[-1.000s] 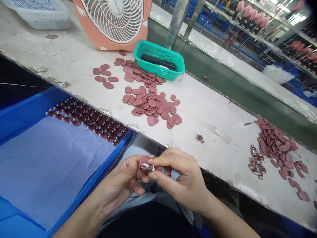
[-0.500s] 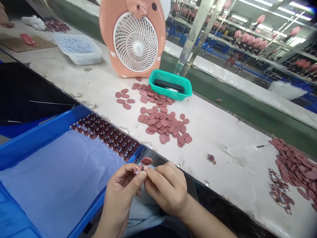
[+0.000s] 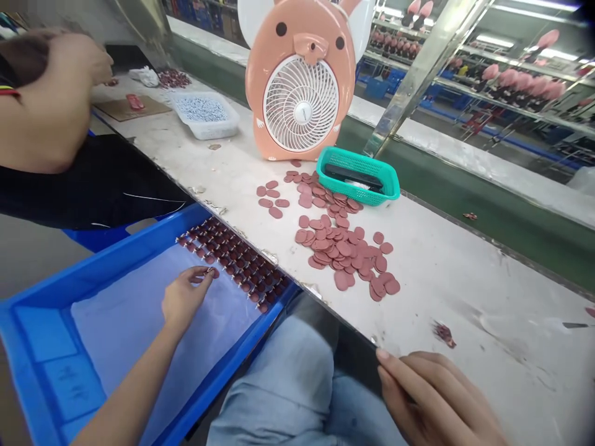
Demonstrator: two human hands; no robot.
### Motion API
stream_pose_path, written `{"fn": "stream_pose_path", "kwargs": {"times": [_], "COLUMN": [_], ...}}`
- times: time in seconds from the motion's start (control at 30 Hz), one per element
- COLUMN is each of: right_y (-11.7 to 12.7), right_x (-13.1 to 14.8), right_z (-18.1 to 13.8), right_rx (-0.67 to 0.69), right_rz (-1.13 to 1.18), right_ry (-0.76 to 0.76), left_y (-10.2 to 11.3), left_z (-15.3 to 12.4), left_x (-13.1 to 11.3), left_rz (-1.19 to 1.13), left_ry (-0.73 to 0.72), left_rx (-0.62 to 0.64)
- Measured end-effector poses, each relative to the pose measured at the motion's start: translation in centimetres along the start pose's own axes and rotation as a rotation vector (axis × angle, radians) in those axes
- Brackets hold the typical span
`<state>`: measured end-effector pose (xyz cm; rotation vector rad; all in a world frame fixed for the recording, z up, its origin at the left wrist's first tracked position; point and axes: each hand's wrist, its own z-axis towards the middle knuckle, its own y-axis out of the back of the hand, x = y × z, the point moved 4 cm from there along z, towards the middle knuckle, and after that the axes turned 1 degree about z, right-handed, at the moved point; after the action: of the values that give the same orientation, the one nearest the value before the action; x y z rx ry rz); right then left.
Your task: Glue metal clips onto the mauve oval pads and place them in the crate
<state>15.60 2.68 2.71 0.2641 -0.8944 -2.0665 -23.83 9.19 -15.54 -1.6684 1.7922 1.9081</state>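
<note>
My left hand (image 3: 186, 298) reaches over the blue tray (image 3: 28, 365), its thumb and fingers pinching a small dark-red oval piece (image 3: 213, 273) beside the rows of similar pieces (image 3: 237, 254). Those rows lie on a pale sheet (image 3: 134, 310) along the tray's far side. At the table's front edge is my right hand (image 3: 437, 396), fingers loosely bent with nothing visible in them. Beyond it on the table lies a small dark-red bundle (image 3: 444, 334), blurred. Flat reddish ovals (image 3: 344, 248) form a loose pile on the white table (image 3: 446, 266).
A green basket (image 3: 357, 176) with a black object stands behind the ovals, near an orange fan (image 3: 302, 93). Farther left is a white container (image 3: 204, 116) of small blue-white bits. Another person's arm (image 3: 51, 105) extends in at left. A thin tool (image 3: 576, 325) lies at right.
My hands have parted: the left moved left over the tray with the oval piece, the right moved right to the table edge. The view swung left, bringing another person's arm in.
</note>
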Motion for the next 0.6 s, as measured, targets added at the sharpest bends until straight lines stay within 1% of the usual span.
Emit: {"fn": "stream_pose_path", "kwargs": {"times": [0.1,0.2,0.43,0.6], "right_y": [-0.4,-0.3,-0.1,0.2], "right_x": [-0.7,-1.1,-1.8,-2.1], "right_z": [-0.7,-1.1,-1.1,-1.2], "right_rx": [0.015,0.014,0.007,-0.008], "right_rz": [0.003,-0.003,-0.039,-0.06], "right_ry": [-0.027,-0.042,-0.076,-0.074], "left_y": [-0.7,-1.4,-2.3,-2.3], "left_z": [3.0,4.4,5.3,5.4], "left_x": [1.1,1.5,1.6,1.4], "left_rz": [0.163,0.251,0.315,0.312], "left_ry": [0.007,0.0,-0.02,0.009], "left_rx": [0.039,0.056,0.08,0.059]}}
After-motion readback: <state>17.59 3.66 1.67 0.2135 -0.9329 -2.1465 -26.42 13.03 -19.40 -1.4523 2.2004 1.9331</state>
